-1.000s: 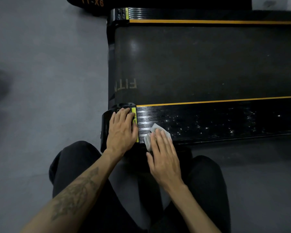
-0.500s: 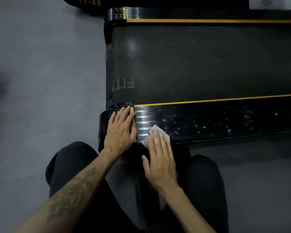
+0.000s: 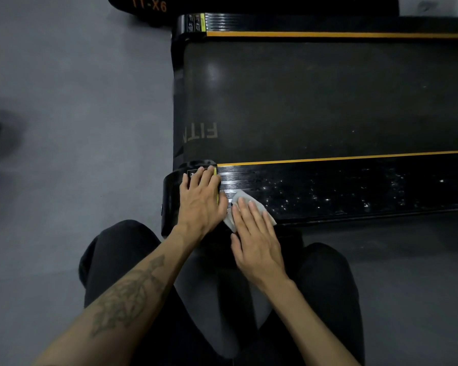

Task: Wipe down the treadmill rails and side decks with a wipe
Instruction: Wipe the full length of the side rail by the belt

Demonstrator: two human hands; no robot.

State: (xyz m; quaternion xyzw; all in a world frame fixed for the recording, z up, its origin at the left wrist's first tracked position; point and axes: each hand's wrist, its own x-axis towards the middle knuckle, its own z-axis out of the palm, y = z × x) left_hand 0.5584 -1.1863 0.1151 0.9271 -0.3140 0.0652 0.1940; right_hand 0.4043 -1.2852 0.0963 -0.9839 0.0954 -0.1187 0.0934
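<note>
R hand (image 3: 257, 233) is lying flat w/ fingers straight, pressing the pale wipe (image 3: 242, 200) onto the near side deck (image 3: 341, 191) of the treadmill, right at its rear end. Vs 0.5 s ago the wipe is sitting a bit further up the deck, away from the near edge, and more of it is showing past the fingertips; 1 s ago it was in about the same spot as now, so the hand is going back and forth over a short patch. L hand (image 3: 200, 199) is also flat, fingers straight and together, resting on the glossy end cap (image 3: 169, 194) just beside the wipe, thumb nearly touching it; it's staying put across all three pics. Deck to the right is showing scattered bright specks. Belt (image 3: 315, 101) w/ orange edge stripes is lying beyond, far side deck (image 3: 328, 25) at top. Person is crouching, dark-trousered knees either side, on grey floor (image 3: 77, 101).
</note>
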